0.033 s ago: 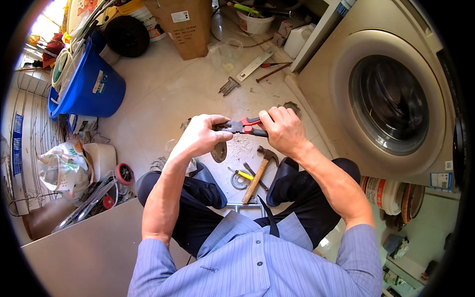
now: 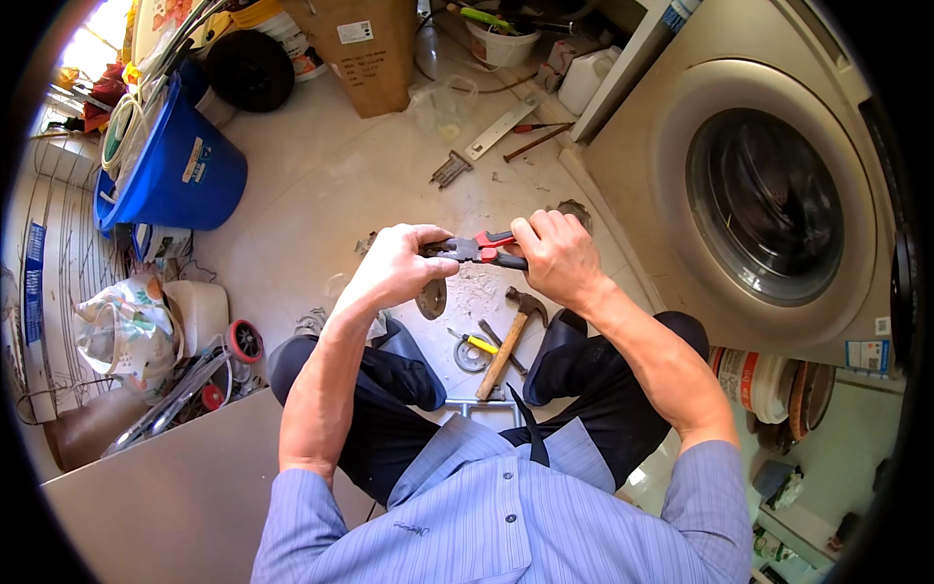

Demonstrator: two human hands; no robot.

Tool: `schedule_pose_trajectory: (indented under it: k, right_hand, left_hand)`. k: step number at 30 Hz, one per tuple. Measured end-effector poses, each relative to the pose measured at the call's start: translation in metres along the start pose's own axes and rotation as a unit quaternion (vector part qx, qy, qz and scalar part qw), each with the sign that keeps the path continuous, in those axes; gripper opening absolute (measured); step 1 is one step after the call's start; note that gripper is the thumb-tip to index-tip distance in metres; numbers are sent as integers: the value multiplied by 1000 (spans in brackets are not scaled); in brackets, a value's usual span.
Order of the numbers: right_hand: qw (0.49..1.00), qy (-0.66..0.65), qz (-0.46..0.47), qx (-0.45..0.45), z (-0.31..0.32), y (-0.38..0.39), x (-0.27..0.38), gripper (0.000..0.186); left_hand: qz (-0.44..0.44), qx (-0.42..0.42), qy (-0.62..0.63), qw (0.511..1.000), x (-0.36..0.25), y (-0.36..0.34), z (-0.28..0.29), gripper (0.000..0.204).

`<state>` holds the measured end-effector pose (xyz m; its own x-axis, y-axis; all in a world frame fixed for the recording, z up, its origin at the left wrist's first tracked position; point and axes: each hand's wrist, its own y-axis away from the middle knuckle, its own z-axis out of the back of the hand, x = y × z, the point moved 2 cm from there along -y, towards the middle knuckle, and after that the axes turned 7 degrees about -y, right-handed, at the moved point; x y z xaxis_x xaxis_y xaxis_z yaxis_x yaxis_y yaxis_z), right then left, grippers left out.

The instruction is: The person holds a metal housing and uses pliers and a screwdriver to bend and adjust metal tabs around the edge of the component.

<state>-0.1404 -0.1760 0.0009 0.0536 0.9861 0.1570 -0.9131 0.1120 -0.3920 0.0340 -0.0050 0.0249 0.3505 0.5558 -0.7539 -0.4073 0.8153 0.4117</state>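
My right hand (image 2: 557,255) is closed round the red and black handles of a pair of pliers (image 2: 475,250), held level over the floor between my knees. The jaws point left, toward my left hand (image 2: 396,267). Its thumb and fingers pinch something small and dark at the jaws, too hidden to name. Just below those fingers shows a round, brownish disc (image 2: 431,300); whether my left hand holds it I cannot tell. Beneath, a claw hammer (image 2: 508,348) with a wooden handle lies by a yellow-handled tool (image 2: 481,344) and a grey ring (image 2: 471,356).
A washing machine (image 2: 671,146) stands at the right. Farther off lie a metal strip (image 2: 503,127), a rusty rod (image 2: 537,142) and a small metal part (image 2: 451,170). A hole (image 2: 576,212) shows beyond my right hand. A blue bucket (image 2: 209,175) and a cardboard box (image 2: 365,73) stand far left.
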Motion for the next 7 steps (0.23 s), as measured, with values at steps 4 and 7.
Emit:
schedule_pose_trajectory:
  k: [4,7]
  right_hand:
    - [997,-31,-68,30,-6,6,-19,19]
    - [990,-52,-127,28,-12,2,-24,18]
  left_hand:
    - [-24,-68,201,977,-1,-11,-13,57]
    - [-33,-141,508,849,28,-25,-36,83]
